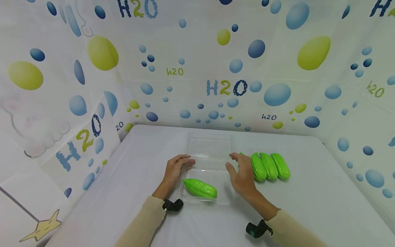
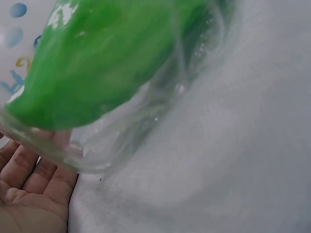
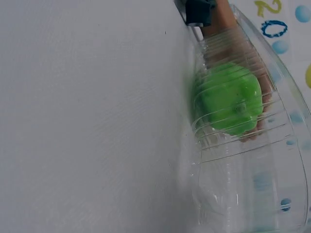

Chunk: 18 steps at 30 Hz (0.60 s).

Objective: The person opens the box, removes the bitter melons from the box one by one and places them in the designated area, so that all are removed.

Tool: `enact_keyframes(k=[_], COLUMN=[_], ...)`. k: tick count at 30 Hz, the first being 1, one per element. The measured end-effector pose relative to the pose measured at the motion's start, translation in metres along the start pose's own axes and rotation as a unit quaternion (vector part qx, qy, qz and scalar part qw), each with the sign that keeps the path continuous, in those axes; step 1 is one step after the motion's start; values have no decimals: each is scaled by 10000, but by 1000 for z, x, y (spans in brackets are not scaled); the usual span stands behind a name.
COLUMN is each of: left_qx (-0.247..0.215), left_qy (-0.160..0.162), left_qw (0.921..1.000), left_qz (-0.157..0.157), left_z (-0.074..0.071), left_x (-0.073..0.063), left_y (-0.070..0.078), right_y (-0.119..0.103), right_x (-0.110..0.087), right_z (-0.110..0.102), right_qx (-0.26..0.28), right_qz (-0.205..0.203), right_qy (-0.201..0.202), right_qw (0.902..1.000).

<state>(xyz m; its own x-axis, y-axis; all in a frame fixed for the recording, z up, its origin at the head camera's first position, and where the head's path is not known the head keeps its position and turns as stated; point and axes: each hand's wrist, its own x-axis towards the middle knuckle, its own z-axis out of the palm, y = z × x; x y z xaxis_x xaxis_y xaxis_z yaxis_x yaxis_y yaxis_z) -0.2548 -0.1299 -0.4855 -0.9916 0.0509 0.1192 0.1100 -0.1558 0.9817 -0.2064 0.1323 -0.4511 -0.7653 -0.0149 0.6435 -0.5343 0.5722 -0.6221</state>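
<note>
A clear plastic clamshell box (image 1: pixel 205 173) lies open on the table, its lid (image 1: pixel 210 144) folded back toward the wall. Inside, near the front, is one glossy green toy vegetable (image 1: pixel 200 188), elongated with a pointed left end. My left hand (image 1: pixel 176 169) is at the box's left side with loosely extended fingers; the left wrist view shows its palm (image 2: pixel 36 194) beside the clear wall. At the right edge my right hand (image 1: pixel 243 176) has its thumb apart from its fingers and grips nothing. The right wrist view shows the vegetable's blunt end (image 3: pixel 231 99) through the ribbed wall.
Several more green toy vegetables (image 1: pixel 270 166) lie side by side just right of my right hand, which partly covers the row. A white cloth (image 1: pixel 148 147) covers the table. Behind stands a white curtain (image 1: pixel 197 44) printed with blue and green dots and "H2O".
</note>
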Motion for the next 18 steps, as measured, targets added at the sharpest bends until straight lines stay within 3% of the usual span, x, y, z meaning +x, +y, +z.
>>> enact_keyframes(k=[9, 18], left_qx=[11, 104], left_qy=[24, 68], left_qw=[10000, 9999], left_qz=[41, 91], left_z=[0, 2], left_x=[0, 0], left_y=[0, 0], right_y=[-7, -13], right_x=[-1, -1], right_z=[5, 7], right_qx=[-420, -767], right_qz=[-332, -405], right_qy=[-118, -706], right_qw=[9985, 9937])
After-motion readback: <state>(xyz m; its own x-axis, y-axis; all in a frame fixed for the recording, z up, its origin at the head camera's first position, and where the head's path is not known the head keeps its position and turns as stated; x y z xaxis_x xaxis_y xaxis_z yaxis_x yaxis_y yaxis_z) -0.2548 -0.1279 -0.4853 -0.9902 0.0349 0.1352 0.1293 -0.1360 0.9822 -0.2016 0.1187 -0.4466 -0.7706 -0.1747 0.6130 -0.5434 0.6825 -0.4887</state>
